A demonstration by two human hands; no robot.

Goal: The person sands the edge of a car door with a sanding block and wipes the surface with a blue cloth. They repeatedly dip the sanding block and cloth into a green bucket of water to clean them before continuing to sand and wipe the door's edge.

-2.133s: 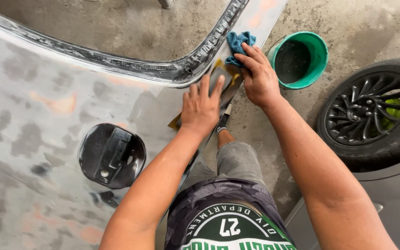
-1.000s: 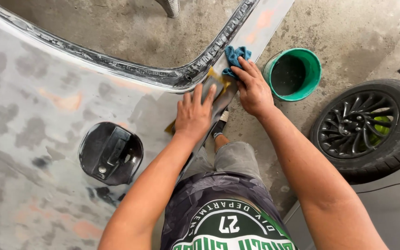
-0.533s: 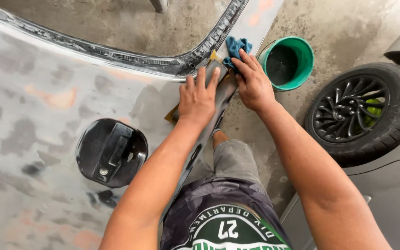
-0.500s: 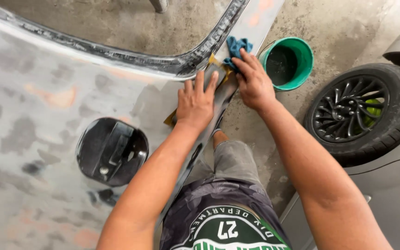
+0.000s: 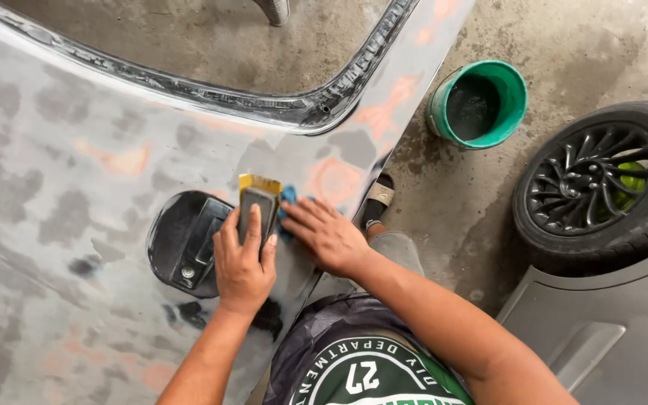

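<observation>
Sanded car panel: left hand fingers grip sanding block; right hand flat, hiding blue cloth.

Most of the blue cloth lay hidden under the right hand, and the left hand covered the lower part of the sanding block. The car body panel ran off the left and bottom edges, and the grey bumper part off the right. A sandalled foot showed only partly past the panel's edge.
</observation>
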